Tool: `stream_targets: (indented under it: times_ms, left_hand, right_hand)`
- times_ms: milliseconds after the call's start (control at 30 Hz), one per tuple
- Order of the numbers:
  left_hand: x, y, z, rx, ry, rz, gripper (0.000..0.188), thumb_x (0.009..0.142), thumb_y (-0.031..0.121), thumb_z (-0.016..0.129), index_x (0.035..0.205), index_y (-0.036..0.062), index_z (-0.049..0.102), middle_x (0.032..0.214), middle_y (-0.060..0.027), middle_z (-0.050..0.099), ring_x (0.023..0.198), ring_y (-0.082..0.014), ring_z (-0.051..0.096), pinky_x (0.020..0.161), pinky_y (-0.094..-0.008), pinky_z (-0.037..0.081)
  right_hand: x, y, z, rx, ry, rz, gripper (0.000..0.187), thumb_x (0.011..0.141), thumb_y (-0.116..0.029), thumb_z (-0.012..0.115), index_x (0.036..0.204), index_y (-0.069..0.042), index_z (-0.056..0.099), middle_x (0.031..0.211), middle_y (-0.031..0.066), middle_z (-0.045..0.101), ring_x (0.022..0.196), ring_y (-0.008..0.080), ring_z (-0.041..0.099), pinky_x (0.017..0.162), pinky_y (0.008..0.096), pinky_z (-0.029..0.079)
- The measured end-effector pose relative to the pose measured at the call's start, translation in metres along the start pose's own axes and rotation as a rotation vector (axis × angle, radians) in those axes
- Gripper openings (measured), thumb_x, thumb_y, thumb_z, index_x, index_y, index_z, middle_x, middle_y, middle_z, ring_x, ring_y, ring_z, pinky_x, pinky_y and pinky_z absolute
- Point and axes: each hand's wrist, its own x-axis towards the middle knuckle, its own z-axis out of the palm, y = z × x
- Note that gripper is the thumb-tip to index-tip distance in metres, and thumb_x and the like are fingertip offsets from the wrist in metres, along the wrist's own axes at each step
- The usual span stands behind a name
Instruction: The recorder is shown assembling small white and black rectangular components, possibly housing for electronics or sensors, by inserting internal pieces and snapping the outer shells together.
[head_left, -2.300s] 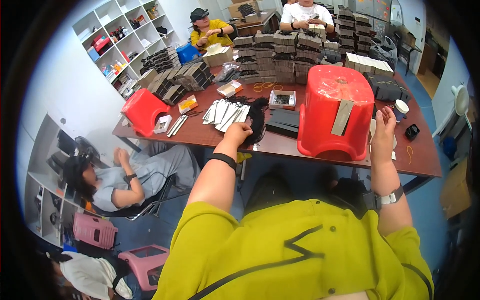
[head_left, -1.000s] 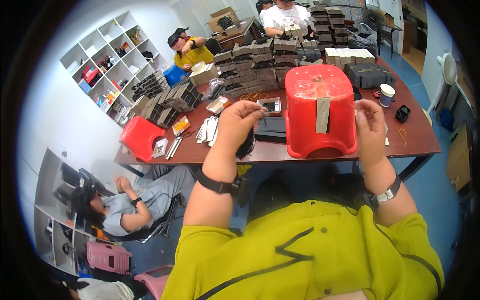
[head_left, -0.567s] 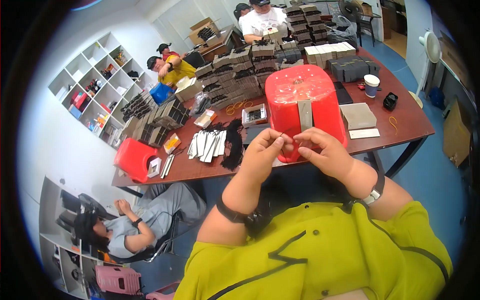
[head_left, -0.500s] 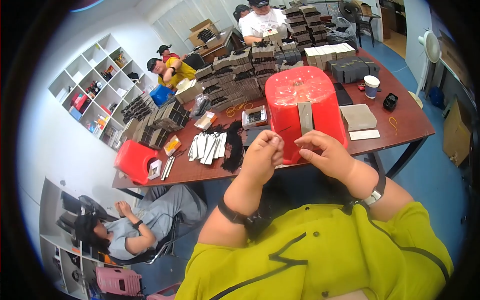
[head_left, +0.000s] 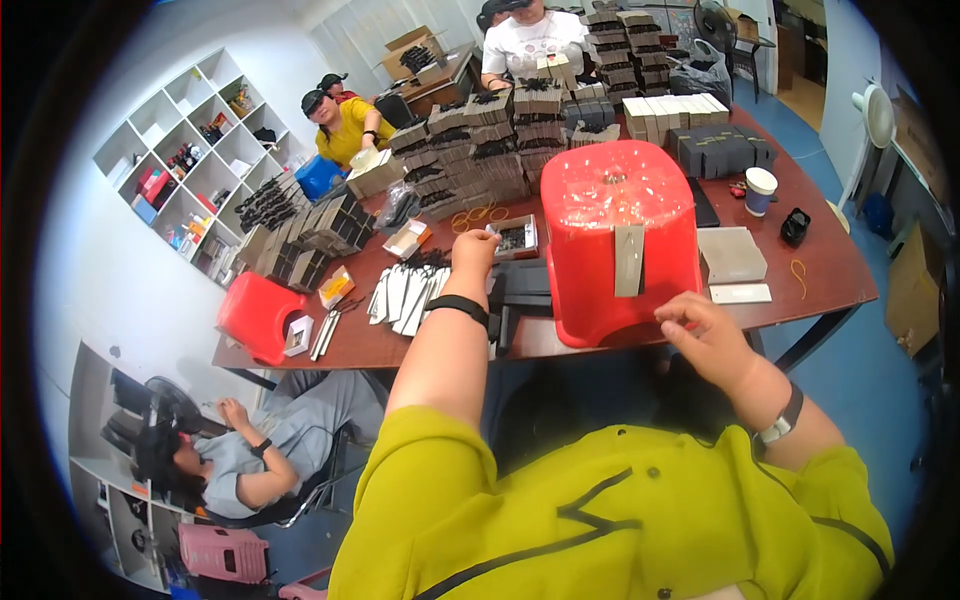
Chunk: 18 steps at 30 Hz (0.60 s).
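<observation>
A red plastic stool [head_left: 585,265] stands on the table in front of me. A narrow grey strip [head_left: 629,270] hangs down its near side, and its seat has a shiny clear covering. My left hand [head_left: 474,252] reaches out to the left of the stool, its fingers closed at the edge of a small white box [head_left: 517,237] of dark little parts. Whatever the fingertips may hold is too small to make out. Beside the stool's lower right edge, my right hand [head_left: 703,335] has its fingers loosely apart and holds nothing.
White strips [head_left: 403,298] with black cords lie left of my left forearm. Tall stacks of grey pieces [head_left: 480,145] fill the table's far side. To the right are a flat grey box [head_left: 731,254] and a paper cup [head_left: 760,192]. Someone in grey [head_left: 285,440] sits at left.
My left hand has gone from in front of the stool, left and away from me, to the small box. My right hand has drawn right and nearer me, apart from the strip.
</observation>
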Motion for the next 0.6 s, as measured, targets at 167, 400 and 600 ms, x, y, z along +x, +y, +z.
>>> stream_targets:
  times_ms: [167,400,600]
  left_hand:
    - [0.028,0.019,0.031,0.404,-0.076,0.038,0.023,0.076,0.023,0.069,0.090,0.0056,0.070,0.092,-0.0128,0.068,0.091,-0.0289,0.064,0.078,-0.0387,0.050]
    - [0.060,-0.010,0.053,0.826,-0.189,-0.102,0.036,0.072,0.032,0.072,0.100,0.0086,0.069,0.107,-0.0155,0.064,0.104,-0.0294,0.060,0.085,-0.0387,0.049]
    - [0.048,-0.001,0.039,0.498,-0.173,0.005,0.020,0.074,0.028,0.065,0.088,0.0144,0.073,0.092,-0.0133,0.067,0.089,-0.0307,0.064,0.080,-0.0389,0.049]
  right_hand:
    - [0.002,0.007,-0.009,-0.095,0.053,-0.125,0.015,0.083,-0.009,0.061,0.095,-0.001,0.062,0.090,0.0113,0.061,0.082,0.0226,0.060,0.070,0.0292,0.048]
    - [0.007,0.018,-0.017,-0.068,0.126,-0.042,0.011,0.081,-0.004,0.060,0.091,0.000,0.063,0.087,0.0126,0.062,0.081,0.0235,0.060,0.070,0.0295,0.046]
    - [0.008,0.032,-0.020,-0.033,0.144,-0.026,0.009,0.083,-0.003,0.058,0.090,0.001,0.062,0.085,0.0122,0.061,0.078,0.0230,0.059,0.071,0.0289,0.045]
